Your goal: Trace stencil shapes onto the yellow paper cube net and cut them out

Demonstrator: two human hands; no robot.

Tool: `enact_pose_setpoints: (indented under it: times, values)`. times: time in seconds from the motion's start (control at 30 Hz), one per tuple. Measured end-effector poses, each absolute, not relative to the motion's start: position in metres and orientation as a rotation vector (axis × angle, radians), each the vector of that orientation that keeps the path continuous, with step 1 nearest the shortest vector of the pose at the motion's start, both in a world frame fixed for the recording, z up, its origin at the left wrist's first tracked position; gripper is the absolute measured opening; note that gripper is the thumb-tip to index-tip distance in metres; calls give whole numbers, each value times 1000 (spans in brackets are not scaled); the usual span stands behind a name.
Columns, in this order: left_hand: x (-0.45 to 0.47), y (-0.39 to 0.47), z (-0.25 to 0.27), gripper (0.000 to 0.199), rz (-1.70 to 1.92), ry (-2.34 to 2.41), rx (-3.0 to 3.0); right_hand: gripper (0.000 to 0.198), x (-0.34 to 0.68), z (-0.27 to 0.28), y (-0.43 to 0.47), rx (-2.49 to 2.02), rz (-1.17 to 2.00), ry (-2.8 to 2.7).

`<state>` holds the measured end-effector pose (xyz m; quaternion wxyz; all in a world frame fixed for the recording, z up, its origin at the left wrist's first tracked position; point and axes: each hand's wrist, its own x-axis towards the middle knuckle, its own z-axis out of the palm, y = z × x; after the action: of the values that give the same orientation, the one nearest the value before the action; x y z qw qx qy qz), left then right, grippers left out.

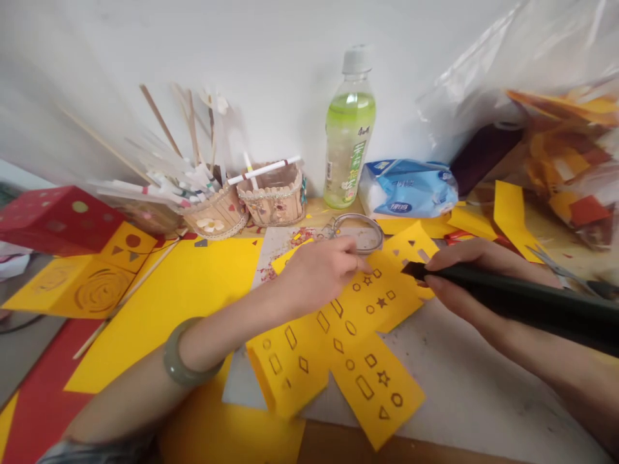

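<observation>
At the far left of the counter (483, 399) sits one red box (53, 219) with punched holes, and beside it one yellow sheet (91, 283) cut with a spiral. Two small woven baskets (271, 196) stand against the wall, the left one crammed with sticks and pens. The left hand (316, 274), a green bangle (181, 361) on its wrist, presses down with curled fingers on one yellow cross-shaped card (348, 341) drawn with small shapes, lying at the middle of the counter. One green drink bottle (349, 135) stands behind, with one blue tissue pack (411, 187) to its right. The right hand (464, 277) is closed around one dark cutting tool (507, 296), its tip touching the card's upper arm. One pair of scissors (565, 274) lies at the far right.
</observation>
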<state>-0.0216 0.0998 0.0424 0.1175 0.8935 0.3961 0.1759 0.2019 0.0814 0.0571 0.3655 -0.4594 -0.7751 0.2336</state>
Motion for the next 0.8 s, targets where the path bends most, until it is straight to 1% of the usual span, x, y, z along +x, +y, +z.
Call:
enact_pose_setpoints:
  times: [0.1,0.3,0.47,0.57,0.8]
  values:
    - [-20,97,39,26,453,1158,2521,10,204,52,89,-1138,668,-2022]
    - [-17,95,32,24,319,1145,2597,10,203,35,100,-1116,869,-2114]
    - [-17,96,33,26,270,1133,2660,9,198,29,97,-1217,845,-2139]
    - [-18,97,31,23,255,1105,2696,9,195,28,96,-1263,826,-2117]
    - [-18,97,31,23,254,1087,2755,10,192,29,95,-1261,791,-2113]
